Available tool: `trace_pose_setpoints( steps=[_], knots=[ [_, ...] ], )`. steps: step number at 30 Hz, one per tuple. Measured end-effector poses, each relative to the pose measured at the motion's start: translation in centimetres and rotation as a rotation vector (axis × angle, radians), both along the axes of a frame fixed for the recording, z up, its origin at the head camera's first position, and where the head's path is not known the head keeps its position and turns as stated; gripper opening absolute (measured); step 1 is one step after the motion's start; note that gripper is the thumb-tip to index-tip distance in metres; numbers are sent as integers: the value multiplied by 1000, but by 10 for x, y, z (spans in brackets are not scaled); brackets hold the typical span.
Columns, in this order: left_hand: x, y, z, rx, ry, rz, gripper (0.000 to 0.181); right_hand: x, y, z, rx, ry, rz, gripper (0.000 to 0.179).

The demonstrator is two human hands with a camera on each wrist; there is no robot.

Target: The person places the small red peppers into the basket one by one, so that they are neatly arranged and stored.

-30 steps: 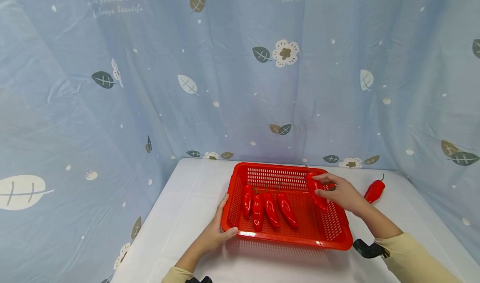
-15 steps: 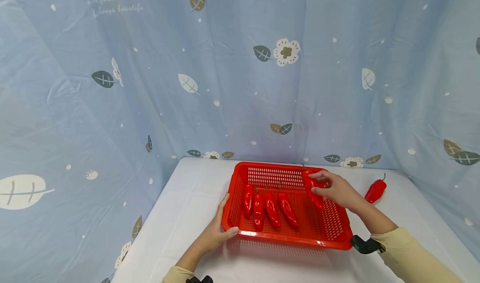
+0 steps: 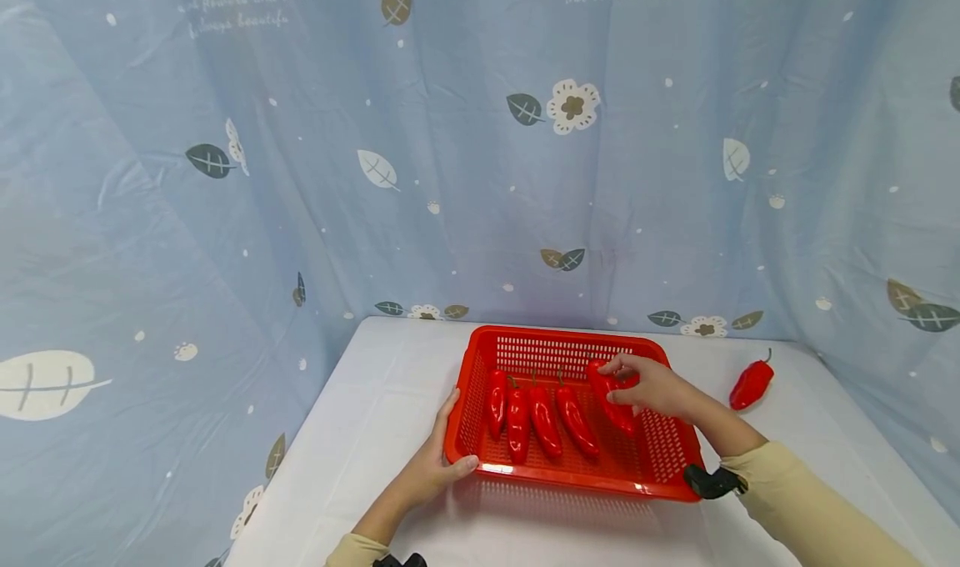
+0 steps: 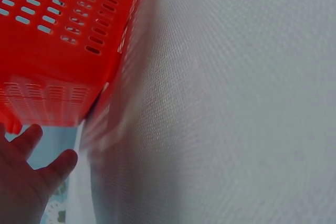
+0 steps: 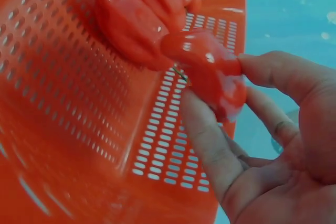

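My right hand (image 3: 651,385) is over the right half of the red plastic basket (image 3: 570,477). Its thumb and fingers pinch a long, glossy red pepper (image 5: 202,59), whose thin green stem shows in the right wrist view. In the head view this pepper (image 3: 609,400) slants low inside the basket. Several other red peppers (image 3: 543,421) lie side by side to its left, stems toward the back. At the basket's front left corner rests my left hand (image 3: 429,467), its straight fingers along the left side and its thumb at the front rim.
One more red pepper (image 3: 751,384) with a green stem lies on the white tablecloth (image 3: 360,417), right of the basket. A blue curtain (image 3: 480,175) printed with leaves and flowers hangs behind and beside the table.
My right hand has moved left and lowered the pepper into the basket, closer to the others. My left hand and the basket have stayed in place.
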State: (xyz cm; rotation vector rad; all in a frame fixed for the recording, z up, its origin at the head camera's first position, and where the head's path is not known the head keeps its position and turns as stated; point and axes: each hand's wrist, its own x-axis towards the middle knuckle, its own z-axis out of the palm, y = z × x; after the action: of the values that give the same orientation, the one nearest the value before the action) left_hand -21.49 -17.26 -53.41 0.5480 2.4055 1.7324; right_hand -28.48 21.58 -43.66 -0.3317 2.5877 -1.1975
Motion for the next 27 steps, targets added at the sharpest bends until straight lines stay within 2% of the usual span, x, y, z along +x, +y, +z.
trace_pose_setpoints(
  steps=[23, 27],
  knots=[
    [1, 0, 1, 4, -5, -1, 103, -8, -8, -9, 49, -141, 107, 41],
    [1, 1, 1, 5, -5, 4, 103, -10, -9, -11, 71, -144, 111, 41]
  ],
)
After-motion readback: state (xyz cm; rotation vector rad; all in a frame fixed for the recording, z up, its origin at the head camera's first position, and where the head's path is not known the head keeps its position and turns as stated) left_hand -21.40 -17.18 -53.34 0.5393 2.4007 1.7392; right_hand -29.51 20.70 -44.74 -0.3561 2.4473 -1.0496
